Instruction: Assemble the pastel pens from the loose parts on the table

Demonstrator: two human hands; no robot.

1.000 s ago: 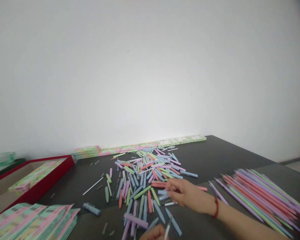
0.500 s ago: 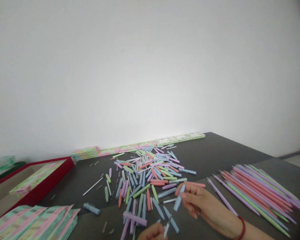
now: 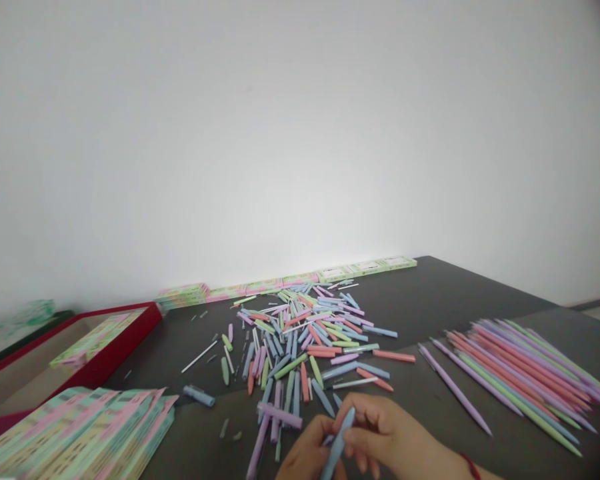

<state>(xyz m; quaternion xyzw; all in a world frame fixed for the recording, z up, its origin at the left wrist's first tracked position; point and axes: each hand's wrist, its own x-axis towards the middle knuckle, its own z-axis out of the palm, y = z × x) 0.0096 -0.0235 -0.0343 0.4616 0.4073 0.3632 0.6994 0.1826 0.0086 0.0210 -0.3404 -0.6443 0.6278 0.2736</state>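
A blue pen barrel [image 3: 341, 437], tapered at its upper end, is held tilted between my two hands at the bottom centre. My right hand [image 3: 393, 433] pinches its upper part between thumb and fingers. Around its lower part close the fingers of my left hand [image 3: 307, 453], partly cut off by the frame edge. No white refill shows at the hands now; the barrel's lower end is hidden. Just beyond them spreads a heap of loose pen parts [image 3: 290, 353], with blue, purple, green and coral barrels and white refills among them. A purple barrel [image 3: 280, 415] lies crosswise near my left hand.
Whole pens [image 3: 523, 373] lie in a row at right, with one purple pen [image 3: 455, 390] apart. At left are printed packets [image 3: 95, 427] and a red box [image 3: 130, 343]. Flat printed boxes [image 3: 290, 281] line the wall. A blue piece [image 3: 199, 395] lies alone.
My right hand has moved down and left with the blue barrel, meeting my left hand. The white refill seen in my left hand is now out of sight. The view has shifted slightly.
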